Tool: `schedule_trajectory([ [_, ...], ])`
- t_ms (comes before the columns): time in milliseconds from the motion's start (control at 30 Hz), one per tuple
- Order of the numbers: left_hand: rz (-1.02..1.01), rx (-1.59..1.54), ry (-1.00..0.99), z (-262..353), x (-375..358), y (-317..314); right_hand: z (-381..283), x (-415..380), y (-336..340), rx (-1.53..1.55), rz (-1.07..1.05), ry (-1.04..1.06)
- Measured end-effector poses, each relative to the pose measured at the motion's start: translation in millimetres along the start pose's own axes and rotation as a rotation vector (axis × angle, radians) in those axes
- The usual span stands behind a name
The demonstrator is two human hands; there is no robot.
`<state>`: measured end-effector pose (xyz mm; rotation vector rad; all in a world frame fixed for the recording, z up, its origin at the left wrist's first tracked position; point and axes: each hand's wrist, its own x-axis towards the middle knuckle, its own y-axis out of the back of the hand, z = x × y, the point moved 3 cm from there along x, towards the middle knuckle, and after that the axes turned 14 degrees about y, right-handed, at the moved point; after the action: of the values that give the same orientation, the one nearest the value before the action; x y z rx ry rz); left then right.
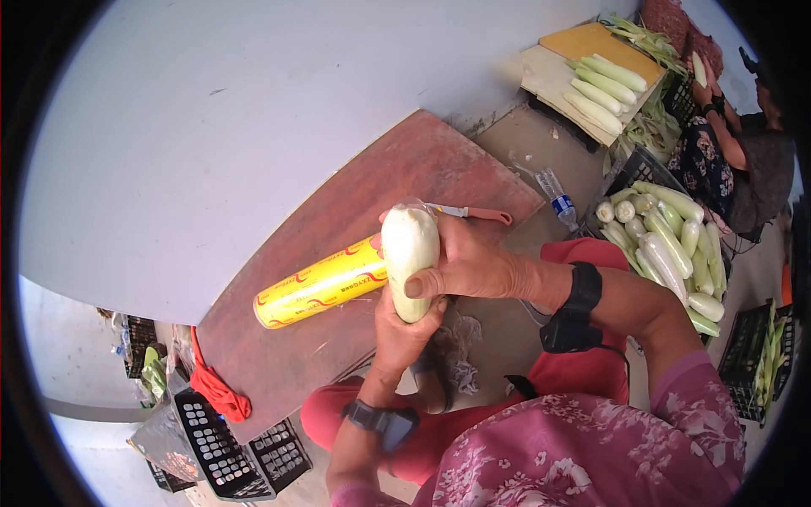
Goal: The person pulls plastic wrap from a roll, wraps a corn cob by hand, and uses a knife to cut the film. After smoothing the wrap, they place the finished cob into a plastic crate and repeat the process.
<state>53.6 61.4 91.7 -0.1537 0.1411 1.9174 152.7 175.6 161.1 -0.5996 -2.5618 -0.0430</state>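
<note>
A pale green ear of corn in its husk [411, 245] is held upright between my two hands, above the red board table. Wrapped round its lower end is my left hand [400, 338], closed. My right hand [469, 258] grips its side, the thumb lying across the husk. A bit of clear film shows at the ear's top. Just behind the ear, a yellow roll of cling film [325, 283] lies on the red table [296, 363]. Beyond my right hand rests a knife with an orange handle [488, 215].
At right, a black crate [646, 169] holds many ears, some in film. More ears [604, 89] lie on a board at the back, near a seated co-worker [735, 160]. A plastic bottle [556, 198], a red cloth [220, 389] and black crates [211, 444] surround the table.
</note>
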Motion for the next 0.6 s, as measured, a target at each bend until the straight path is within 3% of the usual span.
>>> schedule_trajectory([
  [133, -0.054, 0.038, 0.015, -3.8, 0.7, -5.0, -8.4, 0.6, 0.9, 0.021, 0.123, 0.086],
  [233, -0.089, 0.07, 0.021, -3.5, -0.9, -5.0, -11.6, -2.6, 5.1, -0.199, 0.048, 0.128],
  [467, -0.336, 0.1, 0.187, -4.2, -6.6, -4.1, -19.9, -1.4, 10.6, -0.141, -0.011, 0.136],
  [600, -0.317, 0.18, 0.22, -4.4, -8.5, -7.0, -25.2, -1.4, 13.5, -0.081, -0.038, 0.061],
])
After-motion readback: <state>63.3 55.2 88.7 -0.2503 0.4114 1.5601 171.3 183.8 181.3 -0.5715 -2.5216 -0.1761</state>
